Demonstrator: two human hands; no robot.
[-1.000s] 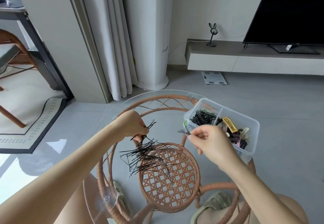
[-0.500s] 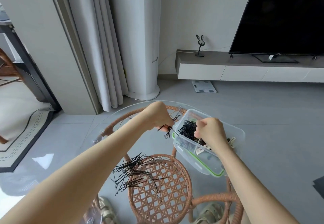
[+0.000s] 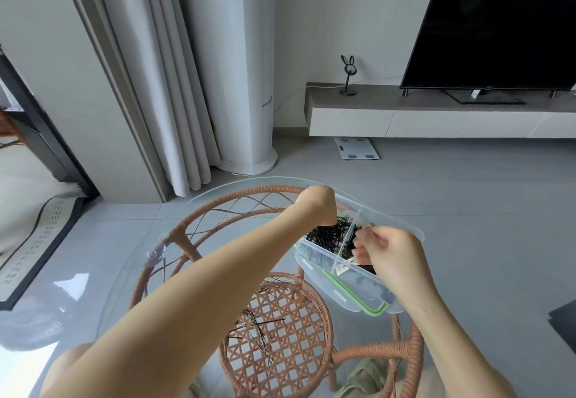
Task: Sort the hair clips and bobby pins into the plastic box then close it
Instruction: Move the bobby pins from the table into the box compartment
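left hand point(image 3: 316, 204) over plastic box point(image 3: 343, 287), grip hidden by wrist point(image 3: 297, 221); right hand point(image 3: 394, 255) clenched, perhaps empty.

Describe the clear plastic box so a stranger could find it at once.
On the right side of the round glass-topped rattan table sits a clear rectangular plastic box. A divider splits it, black bobby pins heaped in its left compartment. Its neighbours lie flat: a green-sealed lid and loose pins scattered on the glass.
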